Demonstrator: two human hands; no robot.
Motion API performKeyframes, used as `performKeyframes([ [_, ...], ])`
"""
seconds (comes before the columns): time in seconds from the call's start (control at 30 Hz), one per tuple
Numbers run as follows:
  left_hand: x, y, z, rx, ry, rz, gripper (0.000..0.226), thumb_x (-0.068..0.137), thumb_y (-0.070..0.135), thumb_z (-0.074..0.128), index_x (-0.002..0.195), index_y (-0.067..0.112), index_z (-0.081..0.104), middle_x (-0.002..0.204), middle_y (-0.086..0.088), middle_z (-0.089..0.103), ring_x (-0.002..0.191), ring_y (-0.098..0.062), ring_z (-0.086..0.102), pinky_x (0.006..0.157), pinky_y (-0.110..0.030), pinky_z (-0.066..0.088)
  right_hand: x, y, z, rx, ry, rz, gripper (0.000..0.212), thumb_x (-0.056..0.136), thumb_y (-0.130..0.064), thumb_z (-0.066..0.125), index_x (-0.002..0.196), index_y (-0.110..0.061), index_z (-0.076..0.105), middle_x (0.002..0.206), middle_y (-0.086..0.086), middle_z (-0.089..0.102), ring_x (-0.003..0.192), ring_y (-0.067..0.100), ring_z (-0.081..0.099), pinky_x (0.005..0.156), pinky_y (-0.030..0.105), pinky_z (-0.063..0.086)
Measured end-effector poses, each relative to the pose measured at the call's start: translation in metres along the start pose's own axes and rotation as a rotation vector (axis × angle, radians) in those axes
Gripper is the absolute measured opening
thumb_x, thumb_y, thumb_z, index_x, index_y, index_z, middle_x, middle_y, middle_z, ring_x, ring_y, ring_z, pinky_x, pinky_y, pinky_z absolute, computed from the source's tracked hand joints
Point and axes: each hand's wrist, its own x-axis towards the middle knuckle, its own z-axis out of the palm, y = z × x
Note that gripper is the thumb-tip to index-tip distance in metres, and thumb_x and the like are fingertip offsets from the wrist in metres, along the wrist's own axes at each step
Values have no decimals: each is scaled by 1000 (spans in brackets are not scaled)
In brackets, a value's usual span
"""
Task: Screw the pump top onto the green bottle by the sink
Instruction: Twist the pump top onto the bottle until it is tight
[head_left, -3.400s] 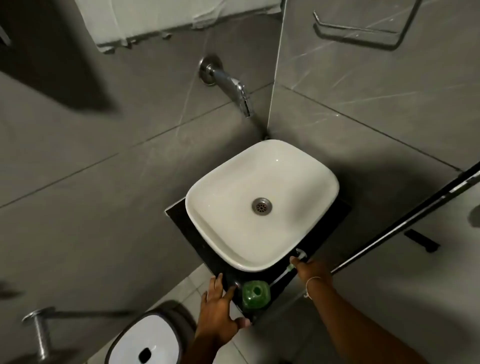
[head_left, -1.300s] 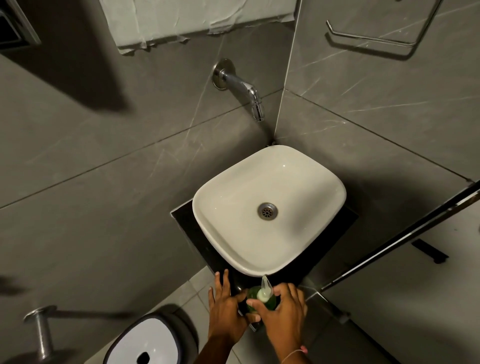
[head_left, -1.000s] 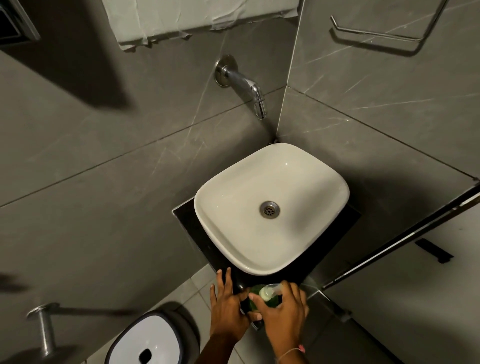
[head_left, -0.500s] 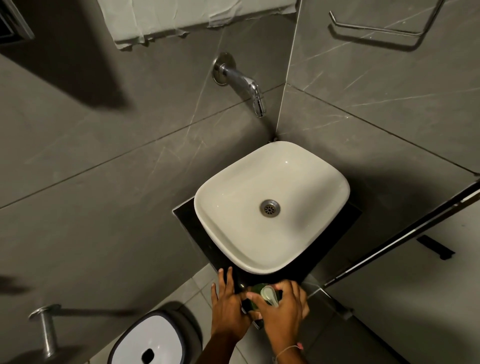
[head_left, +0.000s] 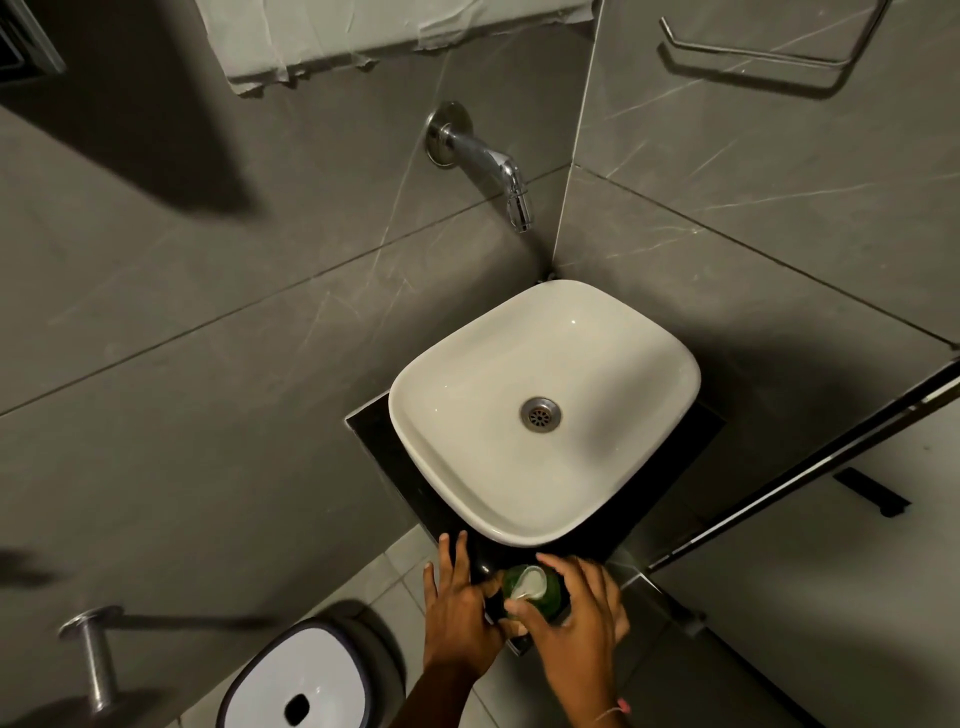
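The green bottle (head_left: 551, 596) stands on the dark counter (head_left: 395, 457) just in front of the white sink (head_left: 524, 488). The white pump top (head_left: 531, 583) sits on the bottle's neck, its nozzle pointing toward the lower left. My right hand (head_left: 579, 629) curls over the bottle from the near right, with thumb and fingers around the pump top. My left hand (head_left: 460, 613) rests against the bottle's left side, thumb on it and fingers spread over the counter edge. The bottle's body is mostly hidden by both hands.
A chrome tap (head_left: 493, 166) juts from the grey tiled wall above the sink. A white-lidded bin (head_left: 298, 680) stands on the floor at lower left, near a chrome roll holder (head_left: 93, 644). A glass partition edge (head_left: 800, 467) runs along the right.
My right hand brought the pump top from the counter's right onto the bottle. Since then the nozzle has swung round from pointing up to pointing lower left. My left hand has stayed at the bottle.
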Motion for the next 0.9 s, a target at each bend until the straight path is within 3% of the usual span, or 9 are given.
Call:
performKeyframes([
  [0.07, 0, 1, -1, -2, -3, 5, 57, 66, 60, 69, 119, 41, 57, 157, -1, -9, 140, -25, -26, 117, -51, -3, 0, 4, -2, 11, 20, -37, 48, 54, -63, 63, 99, -47, 60, 109, -20, 56, 121, 15, 41, 96, 50, 31],
  [0.23, 0, 2, -3, 4, -6, -6, 53, 66, 57, 69, 116, 39, 59, 159, -4, -4, 141, -26, -24, 118, -52, -1, 4, -6, 3, -1, 50, 74, 43, 44, -68, 65, 69, -39, 45, 90, -9, 58, 108, 21, 46, 89, 47, 33],
  [0.33, -1, 2, -3, 9, -10, -9, 53, 66, 58, 68, 115, 40, 58, 159, -4, -3, 141, -26, -23, 117, -53, 1, 3, -2, 1, -21, 25, 65, 46, 44, -70, 65, 76, -40, 53, 96, -11, 57, 110, 18, 44, 90, 47, 33],
  [0.4, -1, 2, -3, 14, -9, -6, 55, 65, 60, 67, 115, 40, 59, 159, -4, -4, 141, -26, -24, 117, -53, 0, 5, 0, -2, -15, -17, -1, 49, 50, -67, 64, 92, -43, 62, 108, -16, 58, 117, 16, 42, 94, 49, 32],
  [0.47, 0, 3, -3, 14, -10, -8, 58, 64, 63, 67, 116, 38, 59, 159, -3, -4, 141, -26, -24, 117, -51, -2, 8, -1, -3, -9, -32, -47, 49, 54, -63, 62, 99, -46, 59, 108, -21, 58, 122, 19, 43, 97, 49, 29],
  [0.57, -2, 3, -3, 14, -3, -6, 52, 66, 59, 67, 113, 38, 61, 159, -4, -2, 142, -26, -22, 117, -53, 0, 7, -4, 0, -10, 14, 23, 43, 45, -68, 67, 71, -35, 56, 94, -15, 60, 113, 22, 47, 93, 50, 31],
  [0.63, -3, 4, -3, 9, 7, -14, 44, 68, 53, 68, 109, 36, 63, 159, -5, 1, 142, -26, -20, 117, -54, 2, 6, -6, 4, -12, 22, 70, 47, 41, -73, 66, 64, -37, 46, 87, -10, 58, 106, 22, 49, 89, 47, 33],
  [0.8, -3, 3, -2, -5, 11, -12, 48, 67, 56, 68, 111, 36, 62, 159, -5, 0, 142, -26, -21, 117, -53, 0, 5, -4, 3, -7, -12, 14, 50, 50, -69, 63, 89, -38, 66, 114, -16, 58, 125, 20, 39, 100, 50, 27],
  [0.9, -3, 4, -2, -4, 7, -12, 54, 64, 62, 68, 111, 36, 62, 159, -4, -1, 142, -25, -21, 117, -51, -2, 7, 1, -1, 17, -19, -18, 47, 50, -64, 63, 89, -38, 69, 111, -23, 56, 126, 19, 41, 98, 44, 25],
])
